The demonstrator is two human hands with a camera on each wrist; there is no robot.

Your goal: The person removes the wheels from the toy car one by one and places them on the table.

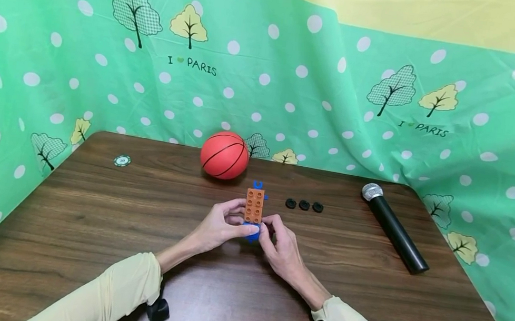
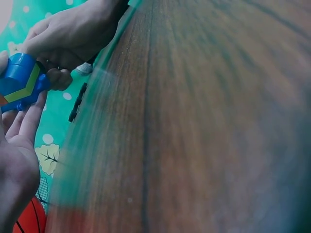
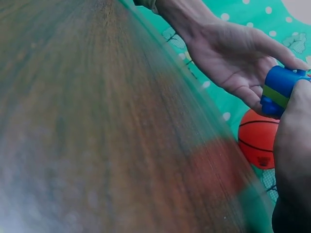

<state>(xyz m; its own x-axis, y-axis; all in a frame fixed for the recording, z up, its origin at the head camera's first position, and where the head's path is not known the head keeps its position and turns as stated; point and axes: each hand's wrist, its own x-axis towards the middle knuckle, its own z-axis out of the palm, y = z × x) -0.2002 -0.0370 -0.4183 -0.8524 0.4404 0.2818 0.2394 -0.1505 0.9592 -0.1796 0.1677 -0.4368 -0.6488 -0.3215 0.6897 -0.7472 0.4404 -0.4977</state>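
Note:
A toy train car (image 1: 254,206) with a studded orange top, a blue end and a blue hook stands upright over the middle of the table. My left hand (image 1: 221,225) holds it from the left, thumb on the blue end. A yellow-green stripe crosses the blue body in both wrist views. At the car's right side, my right hand (image 1: 282,245) pinches a small dark piece, apparently a black wheel, mostly hidden by the fingers. A bare blue peg (image 1: 266,197) sticks out farther up that side. Three black wheels (image 1: 304,205) lie in a row beyond my right hand.
A red toy basketball (image 1: 224,155) sits at the back of the brown table (image 1: 85,247). At the right lies a black microphone (image 1: 395,229); a poker chip (image 1: 122,160) is at the far left. Green dotted cloth (image 1: 267,77) hangs behind.

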